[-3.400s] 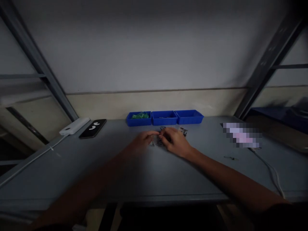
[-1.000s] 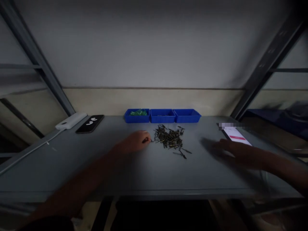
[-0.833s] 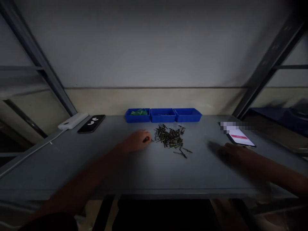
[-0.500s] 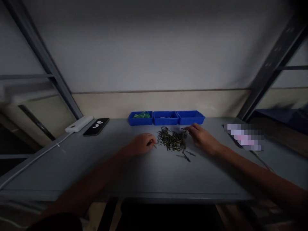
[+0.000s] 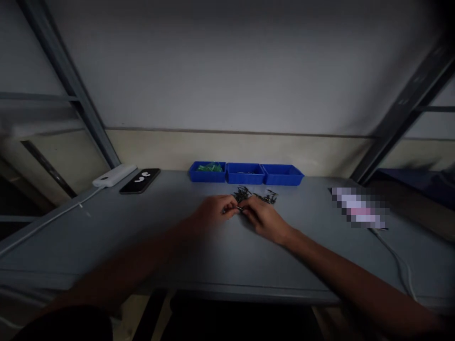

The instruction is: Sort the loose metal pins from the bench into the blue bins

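Observation:
My left hand [image 5: 216, 208] is closed, fingertips pinched on one end of a short, thin metal piece [image 5: 239, 208]. My right hand [image 5: 261, 214] meets it from the other side, thumb and forefinger pressed together at the same spot. The piece's exact kind is too small and dark to make out. Right behind both hands lies a pile of thin dark metal pieces [image 5: 269, 196], rather like small drill bits. My hands cover much of this pile.
Three blue bins stand in a row at the back: the left bin [image 5: 208, 177] holds green material, the middle bin [image 5: 245, 178] a few thin pieces, then the right bin [image 5: 283, 178]. On the grey table sit a phone [image 5: 133, 190] with white earbuds, a white power bank [image 5: 114, 175] and a blurred-out item [image 5: 359, 208].
My right hand has come left and nearer from the pile's right side to meet my left hand. The left has stayed nearly in place. The view has tilted slightly.

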Available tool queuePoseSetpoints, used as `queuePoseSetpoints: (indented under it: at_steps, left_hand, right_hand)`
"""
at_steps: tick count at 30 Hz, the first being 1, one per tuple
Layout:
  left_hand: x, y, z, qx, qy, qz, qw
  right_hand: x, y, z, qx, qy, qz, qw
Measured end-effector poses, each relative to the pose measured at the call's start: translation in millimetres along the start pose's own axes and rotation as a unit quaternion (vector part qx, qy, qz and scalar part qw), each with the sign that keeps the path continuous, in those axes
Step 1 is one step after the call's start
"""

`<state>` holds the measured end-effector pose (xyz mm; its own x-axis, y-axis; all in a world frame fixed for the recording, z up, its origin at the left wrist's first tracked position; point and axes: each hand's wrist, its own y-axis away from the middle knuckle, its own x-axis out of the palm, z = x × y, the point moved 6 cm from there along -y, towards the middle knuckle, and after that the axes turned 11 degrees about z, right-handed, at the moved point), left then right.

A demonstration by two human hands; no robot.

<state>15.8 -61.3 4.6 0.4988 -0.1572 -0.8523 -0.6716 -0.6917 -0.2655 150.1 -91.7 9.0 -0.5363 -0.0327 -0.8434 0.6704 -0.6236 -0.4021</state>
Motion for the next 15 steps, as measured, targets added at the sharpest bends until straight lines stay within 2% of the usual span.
queuePoseSetpoints:
  at_steps: [6, 15]
  left_hand:
    - [-9.1, 2, -4, 0.010, -0.051, -0.021, 0.998]
    - [-3.5, 3, -5, 0.000, -0.027, -0.005, 1.000]
  right_hand:
    - [-3, -2, -3, 0.026, 0.001, -0.020, 0.999]
    - [-9, 2, -10, 0.062, -0.011, -0.037, 0.997]
